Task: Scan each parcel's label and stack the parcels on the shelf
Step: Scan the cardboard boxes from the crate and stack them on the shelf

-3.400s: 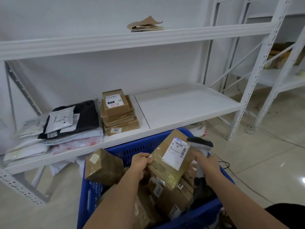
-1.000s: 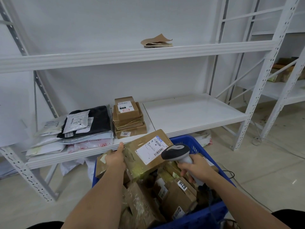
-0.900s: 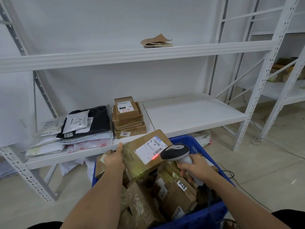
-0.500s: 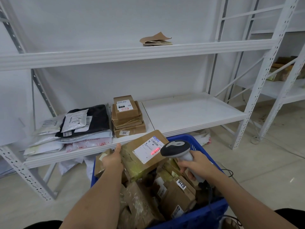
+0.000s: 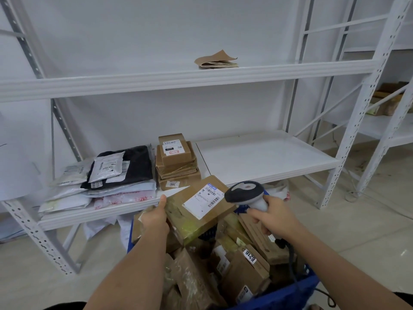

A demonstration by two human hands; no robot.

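Observation:
My left hand [image 5: 156, 217] grips the left edge of a brown cardboard parcel [image 5: 190, 217] with a white barcode label [image 5: 203, 201] facing up, held above the blue basket [image 5: 288, 295]. My right hand [image 5: 271, 217] grips the handle of a grey barcode scanner [image 5: 244, 193], whose head sits just right of the label. No red light shows on the label. Several more brown parcels [image 5: 243, 262] fill the basket. On the lower shelf [image 5: 263, 157] stands a stack of brown boxes [image 5: 176, 162].
Flat mailer bags [image 5: 107, 175], black and white, lie piled on the shelf's left part. Folded brown paper [image 5: 215, 60] lies on the upper shelf. A white shelf post [image 5: 348, 139] stands at right, with another rack and boxes [image 5: 386, 101] behind it. The scanner's cable [image 5: 292, 258] trails down into the basket.
The red scan line seen on the label half a second ago is gone. The parcel and scanner have barely moved.

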